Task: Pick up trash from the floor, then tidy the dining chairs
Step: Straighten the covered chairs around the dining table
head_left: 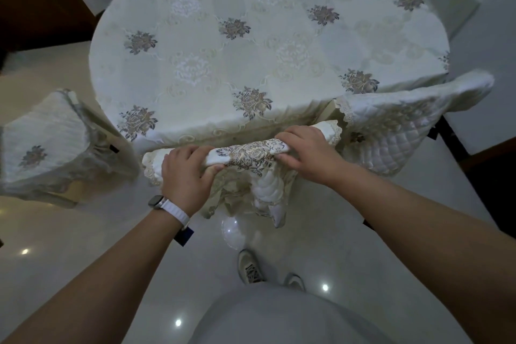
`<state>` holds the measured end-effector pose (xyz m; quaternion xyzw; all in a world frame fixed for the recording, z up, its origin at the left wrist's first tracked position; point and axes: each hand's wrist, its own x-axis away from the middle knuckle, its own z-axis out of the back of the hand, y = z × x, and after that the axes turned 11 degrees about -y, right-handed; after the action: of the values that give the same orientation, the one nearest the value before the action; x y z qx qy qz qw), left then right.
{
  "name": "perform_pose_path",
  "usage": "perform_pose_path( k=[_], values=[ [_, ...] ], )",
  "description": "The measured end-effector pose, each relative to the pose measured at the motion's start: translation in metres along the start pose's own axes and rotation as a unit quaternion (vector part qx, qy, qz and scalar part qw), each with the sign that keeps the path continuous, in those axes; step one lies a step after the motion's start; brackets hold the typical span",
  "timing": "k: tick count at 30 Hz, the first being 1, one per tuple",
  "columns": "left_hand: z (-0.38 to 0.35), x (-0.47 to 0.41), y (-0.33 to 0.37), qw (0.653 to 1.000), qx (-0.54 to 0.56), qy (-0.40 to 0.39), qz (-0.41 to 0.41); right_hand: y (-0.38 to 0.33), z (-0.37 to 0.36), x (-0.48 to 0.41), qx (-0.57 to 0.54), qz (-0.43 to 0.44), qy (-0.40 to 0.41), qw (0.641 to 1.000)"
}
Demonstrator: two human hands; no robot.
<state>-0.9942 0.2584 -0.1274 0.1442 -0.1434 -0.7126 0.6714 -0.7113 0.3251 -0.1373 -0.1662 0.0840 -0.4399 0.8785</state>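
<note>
While left grip (185, 176) and right grip (307, 155) clasp chair back (251, 152), table (251, 58) beyond, second chair (47, 145) left, third chair (396, 123) right.

Both arms stretched forward; left hand (184, 176), right hand (307, 154) palms down, fingers (293, 135) curled over chair back (251, 150).

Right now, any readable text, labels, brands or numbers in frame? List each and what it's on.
No readable text anywhere.
Wristwatch: face shows nothing legible.
Pale flat board at upper right: too blurred to tell.
Tablecloth and chair cover: floral pattern only.
</note>
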Motion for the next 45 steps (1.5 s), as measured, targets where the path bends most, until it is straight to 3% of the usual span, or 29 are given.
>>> perform_pose_path(
  k=[31, 39, 45],
  values=[
    [-0.025, -0.06, 0.008, 0.998, 0.015, -0.035, 0.05, 0.061, 0.005, -0.054, 0.001, 0.065, -0.023, 0.998],
    [-0.026, -0.061, 0.011, 0.998, 0.018, -0.042, 0.052, 0.061, 0.013, -0.052, 0.008, 0.053, -0.038, 0.998],
    [-0.027, -0.055, 0.026, 0.998, 0.048, -0.031, 0.007, 0.051, 0.027, -0.041, 0.026, 0.01, -0.06, 0.998]
  ],
)
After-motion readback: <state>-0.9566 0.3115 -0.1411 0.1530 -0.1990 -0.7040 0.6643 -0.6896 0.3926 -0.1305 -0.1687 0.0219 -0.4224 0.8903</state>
